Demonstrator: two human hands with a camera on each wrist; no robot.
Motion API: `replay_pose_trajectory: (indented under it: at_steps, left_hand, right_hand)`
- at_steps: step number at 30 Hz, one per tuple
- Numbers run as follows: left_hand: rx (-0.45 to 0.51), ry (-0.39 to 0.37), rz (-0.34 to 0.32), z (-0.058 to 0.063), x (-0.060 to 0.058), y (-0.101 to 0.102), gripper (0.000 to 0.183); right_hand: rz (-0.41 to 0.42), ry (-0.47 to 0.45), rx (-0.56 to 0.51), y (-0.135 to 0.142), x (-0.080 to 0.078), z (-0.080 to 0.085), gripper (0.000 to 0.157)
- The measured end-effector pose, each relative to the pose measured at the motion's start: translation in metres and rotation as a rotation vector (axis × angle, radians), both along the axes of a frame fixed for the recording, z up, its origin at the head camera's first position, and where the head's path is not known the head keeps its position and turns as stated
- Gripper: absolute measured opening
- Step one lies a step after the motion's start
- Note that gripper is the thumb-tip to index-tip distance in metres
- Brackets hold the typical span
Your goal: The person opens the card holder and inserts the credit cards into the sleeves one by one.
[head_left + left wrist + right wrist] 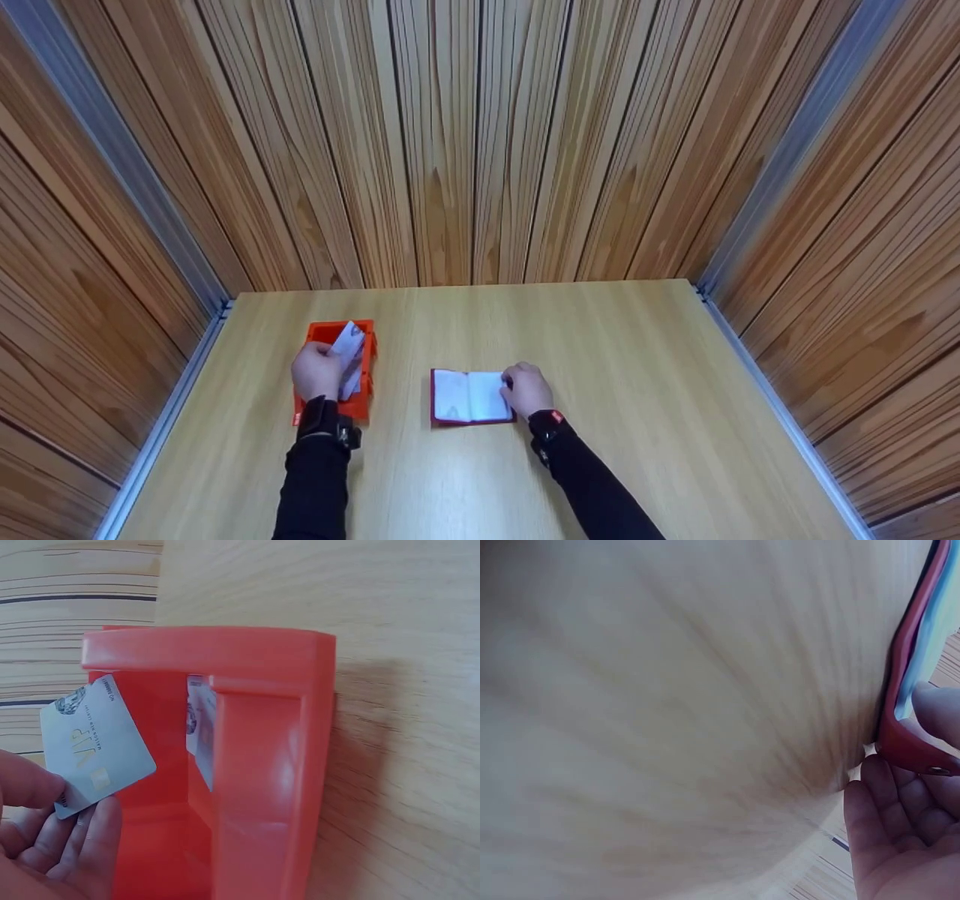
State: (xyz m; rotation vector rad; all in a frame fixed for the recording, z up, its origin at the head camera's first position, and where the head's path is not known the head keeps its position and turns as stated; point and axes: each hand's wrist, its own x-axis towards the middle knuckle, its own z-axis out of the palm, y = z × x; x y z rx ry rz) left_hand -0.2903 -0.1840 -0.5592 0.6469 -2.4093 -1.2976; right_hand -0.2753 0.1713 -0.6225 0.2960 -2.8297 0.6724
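A white card with gold letters [97,742] is pinched between the thumb and fingers of my left hand [316,371], above a red plastic bin [262,765]. Inside that bin another printed card [201,716] leans against the wall; its lower part is hidden by the rim in the left wrist view. To the right lies a small red card holder [432,397], spread flat with whitish clear sleeves facing up. My right hand [527,388] grips its right edge, thumb over the sleeve and fingers by a red strap with a snap [922,757].
The light wood table [637,360] carries the bin at left and the card holder near the middle. Wood-plank walls [480,150] rise behind and on both sides, with metal rails [780,420] along the side edges.
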Motion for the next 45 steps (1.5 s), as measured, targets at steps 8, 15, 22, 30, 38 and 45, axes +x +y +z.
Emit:
replay_pose_trajectory:
  at_steps: [8, 15, 22, 30, 38, 45]
  left_hand:
    - [0.114, 0.08, 0.039, 0.008, 0.0, 0.004, 0.018]
    - [0.211, 0.089, 0.043, 0.019, 0.002, 0.013, 0.019]
    - [0.304, 0.112, 0.029, 0.023, 0.002, 0.022, 0.019]
    - [0.395, 0.1, 0.009, 0.025, 0.004, 0.035, 0.018]
    - [0.41, 0.146, -0.04, 0.019, 0.006, 0.054, 0.017]
    - [0.573, 0.125, -0.092, 0.01, 0.008, 0.074, 0.019]
  right_hand:
    - [0.008, 0.013, -0.003, 0.001, -0.001, -0.001, 0.015]
    - [-0.001, -0.002, -0.007, 0.0, 0.0, -0.001, 0.015]
    - [-0.007, -0.013, -0.001, -0.001, -0.001, 0.0, 0.015]
    - [-0.003, -0.019, -0.026, 0.0, 0.0, 0.001, 0.015]
    - [0.013, 0.005, -0.031, 0.002, 0.001, -0.001, 0.016]
    - [0.023, 0.013, -0.022, 0.003, -0.001, -0.003, 0.016]
